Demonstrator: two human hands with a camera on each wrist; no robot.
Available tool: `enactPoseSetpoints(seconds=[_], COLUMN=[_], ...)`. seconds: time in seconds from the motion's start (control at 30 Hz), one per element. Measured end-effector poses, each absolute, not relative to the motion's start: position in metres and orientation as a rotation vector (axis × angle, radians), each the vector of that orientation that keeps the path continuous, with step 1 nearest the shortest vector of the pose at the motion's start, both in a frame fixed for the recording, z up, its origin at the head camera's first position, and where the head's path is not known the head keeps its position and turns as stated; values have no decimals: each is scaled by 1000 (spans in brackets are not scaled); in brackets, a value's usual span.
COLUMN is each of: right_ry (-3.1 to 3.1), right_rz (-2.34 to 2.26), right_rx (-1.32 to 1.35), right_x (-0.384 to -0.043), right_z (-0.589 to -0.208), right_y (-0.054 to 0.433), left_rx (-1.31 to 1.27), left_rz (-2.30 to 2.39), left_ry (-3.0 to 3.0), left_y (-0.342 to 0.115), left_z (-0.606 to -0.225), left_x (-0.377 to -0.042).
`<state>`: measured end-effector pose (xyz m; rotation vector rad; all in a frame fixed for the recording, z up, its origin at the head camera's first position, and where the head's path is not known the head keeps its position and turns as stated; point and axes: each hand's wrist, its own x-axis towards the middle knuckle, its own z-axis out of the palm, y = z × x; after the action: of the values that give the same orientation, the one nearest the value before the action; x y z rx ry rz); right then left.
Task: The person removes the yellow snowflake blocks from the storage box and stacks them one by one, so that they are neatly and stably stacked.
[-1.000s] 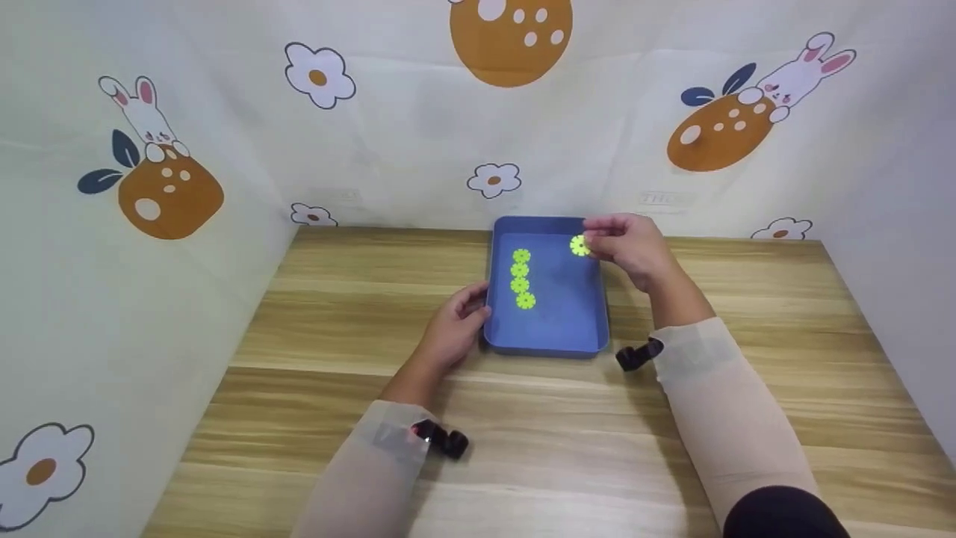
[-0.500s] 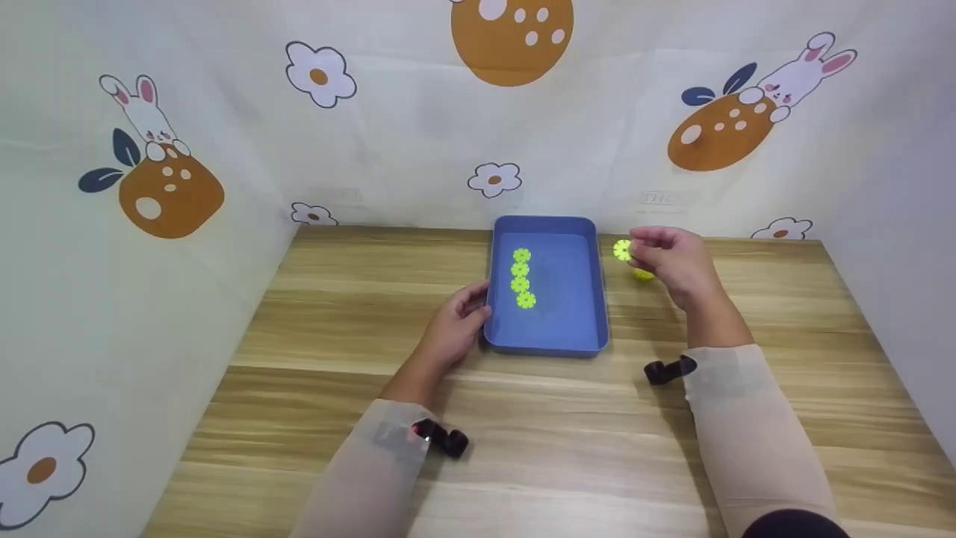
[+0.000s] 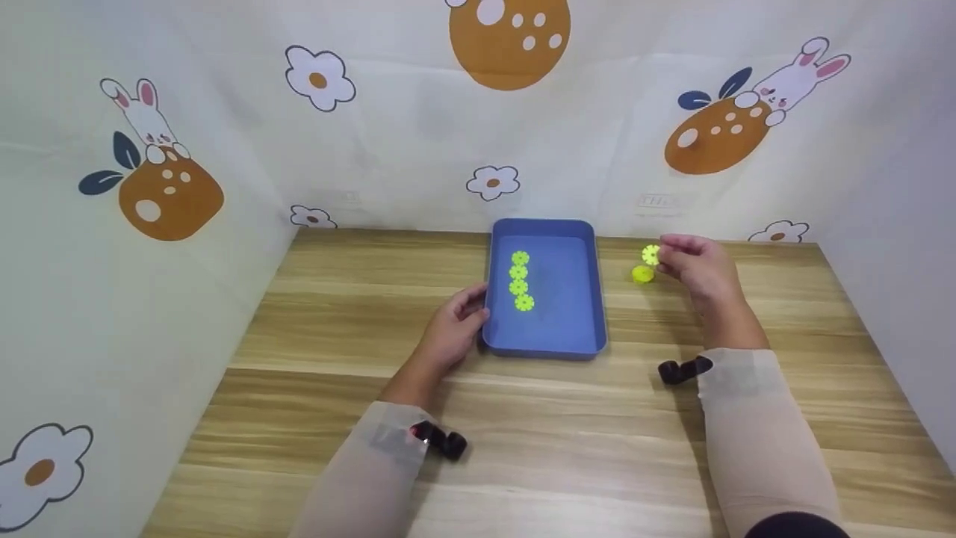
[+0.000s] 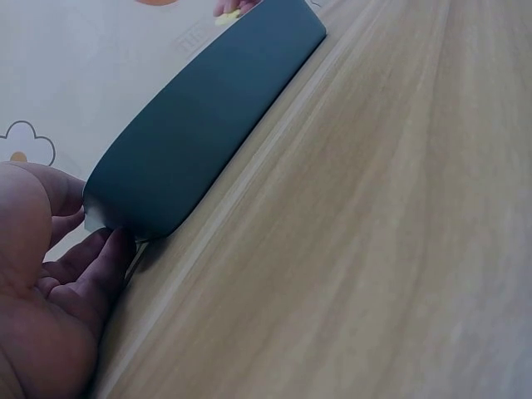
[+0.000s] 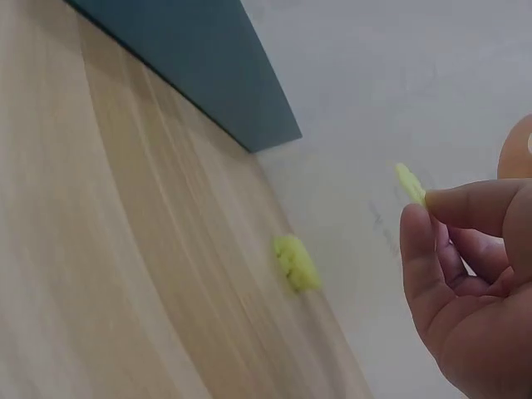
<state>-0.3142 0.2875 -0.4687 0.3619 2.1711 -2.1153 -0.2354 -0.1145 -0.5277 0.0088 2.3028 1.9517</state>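
In the head view, my right hand [image 3: 702, 270] pinches a yellow-green notched plastic disc [image 3: 651, 255] between thumb and finger, to the right of the blue tray [image 3: 564, 354]. The right wrist view shows this disc [image 5: 409, 184] edge-on, raised above the table. Just below it in the head view, a small stack of similar discs [image 3: 642, 274] stands on the wood. My left hand [image 3: 452, 329] rests its fingertips and thumb against the tray's left outer wall. Inside the tray, several discs [image 3: 518, 287] lie in a column along the left side.
The wooden table [image 3: 523, 448] meets a patterned cloth wall [image 3: 403, 149] right behind the tray, with more cloth at both sides. Black wrist cameras [image 3: 683, 370] stick out inward from both sleeves.
My right hand has moved right, from over the tray's far right corner to beside the stack, still pinching its disc. The stack has come into sight. My left hand stays put.
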Motion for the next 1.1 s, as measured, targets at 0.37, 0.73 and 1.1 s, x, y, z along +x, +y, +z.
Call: enactPoseSetpoints(seconds=[0.37,0.73,1.1], right_ry=[2018,2058,2139], right_rz=[-2195,-2162,-2067], right_rx=[413,412,411], right_x=[-316,-319,-321], right_z=[-488,-501,-503], right_y=[293,295,296], left_rx=[7,9,22], left_rz=[1929,1985,1967], left_ry=[2332,2248,2270], left_y=[-115,-115,-116], left_z=[-527,-527,-527], left_x=[-235,-235,-236])
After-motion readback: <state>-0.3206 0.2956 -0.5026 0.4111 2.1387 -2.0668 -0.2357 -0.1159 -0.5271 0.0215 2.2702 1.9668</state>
